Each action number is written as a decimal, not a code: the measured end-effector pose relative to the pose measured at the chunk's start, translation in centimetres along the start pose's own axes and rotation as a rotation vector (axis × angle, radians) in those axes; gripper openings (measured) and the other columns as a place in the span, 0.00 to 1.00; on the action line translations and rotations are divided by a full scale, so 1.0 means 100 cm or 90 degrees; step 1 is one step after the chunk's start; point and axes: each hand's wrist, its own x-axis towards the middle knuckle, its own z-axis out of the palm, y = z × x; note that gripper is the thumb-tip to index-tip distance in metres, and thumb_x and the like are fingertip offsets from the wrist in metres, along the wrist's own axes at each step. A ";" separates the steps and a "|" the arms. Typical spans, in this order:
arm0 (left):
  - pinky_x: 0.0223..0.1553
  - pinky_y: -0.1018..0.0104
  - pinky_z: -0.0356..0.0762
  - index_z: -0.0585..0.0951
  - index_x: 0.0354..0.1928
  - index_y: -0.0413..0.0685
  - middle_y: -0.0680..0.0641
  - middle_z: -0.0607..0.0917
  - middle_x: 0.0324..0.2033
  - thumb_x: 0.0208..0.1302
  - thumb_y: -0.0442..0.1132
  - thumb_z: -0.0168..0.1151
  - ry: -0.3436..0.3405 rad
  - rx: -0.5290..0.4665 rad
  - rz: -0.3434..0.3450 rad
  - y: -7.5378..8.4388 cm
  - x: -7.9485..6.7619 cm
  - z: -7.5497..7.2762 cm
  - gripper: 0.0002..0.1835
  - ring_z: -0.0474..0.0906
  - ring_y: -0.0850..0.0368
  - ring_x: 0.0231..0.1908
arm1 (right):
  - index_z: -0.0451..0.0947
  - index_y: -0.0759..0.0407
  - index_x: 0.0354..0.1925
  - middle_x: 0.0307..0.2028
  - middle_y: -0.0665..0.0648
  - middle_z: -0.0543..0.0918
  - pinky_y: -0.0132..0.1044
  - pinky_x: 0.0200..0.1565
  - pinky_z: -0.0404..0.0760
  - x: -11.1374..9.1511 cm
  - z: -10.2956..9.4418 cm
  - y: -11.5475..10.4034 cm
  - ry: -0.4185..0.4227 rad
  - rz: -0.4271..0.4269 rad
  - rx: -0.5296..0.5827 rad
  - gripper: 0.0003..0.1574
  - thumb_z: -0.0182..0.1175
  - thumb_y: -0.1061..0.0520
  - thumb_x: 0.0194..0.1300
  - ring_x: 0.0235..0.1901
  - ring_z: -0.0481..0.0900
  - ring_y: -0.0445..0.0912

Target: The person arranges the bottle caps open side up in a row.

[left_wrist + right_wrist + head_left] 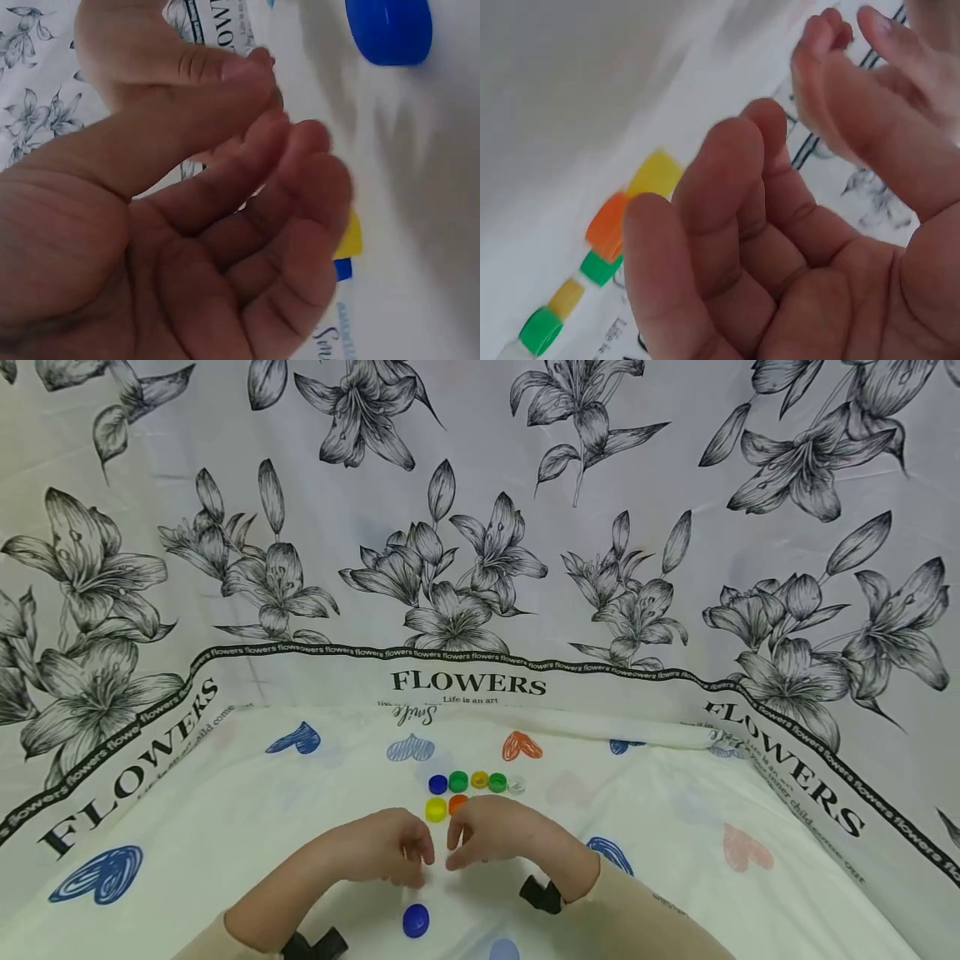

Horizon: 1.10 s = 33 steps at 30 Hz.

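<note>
My left hand (pixel 386 847) hovers over the cloth with loosely curled fingers and nothing in them. Facing it, a small gap away, my right hand (pixel 495 835) is also bare, its fingers gently bent in the right wrist view. A blue bottle cap (pixel 416 921) lies on the near side of both hands. Beyond the hands, a yellow cap (pixel 436 811) sits beside an orange cap (pixel 457 804), which my right hand partly covers in the head view. Behind these runs a row: a blue cap (pixel 437 784), green cap (pixel 457 782), yellow-orange cap (pixel 479 779), another green cap (pixel 497 782) and clear cap (pixel 517 785).
A white cloth (pixel 300 802) printed with hearts covers the surface. At the back and sides hangs a flower-print curtain (pixel 487 685). Black straps (pixel 542 895) show at both wrists.
</note>
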 end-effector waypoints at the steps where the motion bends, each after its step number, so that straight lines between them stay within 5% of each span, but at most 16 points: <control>1: 0.33 0.61 0.73 0.83 0.37 0.48 0.48 0.81 0.27 0.59 0.32 0.75 -0.017 0.034 -0.021 0.001 -0.004 0.000 0.09 0.75 0.53 0.28 | 0.83 0.47 0.34 0.28 0.45 0.80 0.33 0.33 0.77 -0.002 0.003 -0.004 -0.014 -0.006 -0.018 0.09 0.75 0.49 0.62 0.27 0.77 0.40; 5: 0.35 0.61 0.74 0.81 0.36 0.54 0.51 0.80 0.28 0.53 0.33 0.80 -0.078 0.136 -0.081 0.004 -0.010 0.006 0.15 0.75 0.55 0.30 | 0.82 0.44 0.31 0.27 0.43 0.80 0.33 0.34 0.74 -0.007 0.016 -0.017 -0.071 -0.023 -0.067 0.10 0.75 0.49 0.61 0.28 0.74 0.39; 8: 0.36 0.64 0.75 0.80 0.34 0.55 0.53 0.80 0.28 0.51 0.33 0.80 -0.093 0.165 -0.075 0.004 -0.009 0.014 0.16 0.75 0.58 0.29 | 0.82 0.46 0.30 0.26 0.43 0.80 0.32 0.34 0.74 -0.008 0.025 -0.019 -0.102 -0.034 -0.075 0.11 0.75 0.48 0.60 0.28 0.74 0.38; 16: 0.34 0.66 0.73 0.80 0.31 0.53 0.54 0.80 0.26 0.51 0.32 0.80 -0.058 0.153 -0.014 -0.002 -0.003 0.019 0.15 0.74 0.60 0.28 | 0.81 0.47 0.28 0.23 0.43 0.79 0.33 0.32 0.71 -0.003 0.034 -0.018 -0.082 -0.012 -0.110 0.13 0.77 0.47 0.58 0.26 0.73 0.39; 26: 0.33 0.66 0.72 0.80 0.30 0.52 0.53 0.79 0.25 0.49 0.34 0.82 -0.032 0.158 -0.040 -0.002 -0.002 0.023 0.16 0.73 0.59 0.27 | 0.82 0.47 0.27 0.22 0.43 0.79 0.32 0.32 0.72 -0.001 0.039 -0.017 -0.069 -0.013 -0.121 0.13 0.77 0.47 0.58 0.25 0.73 0.38; 33: 0.32 0.66 0.74 0.82 0.30 0.53 0.54 0.80 0.25 0.50 0.35 0.82 -0.029 0.135 -0.010 -0.008 0.001 0.022 0.14 0.74 0.59 0.27 | 0.82 0.46 0.25 0.20 0.43 0.79 0.31 0.30 0.71 0.000 0.041 -0.017 -0.060 -0.035 -0.129 0.13 0.77 0.48 0.58 0.24 0.72 0.37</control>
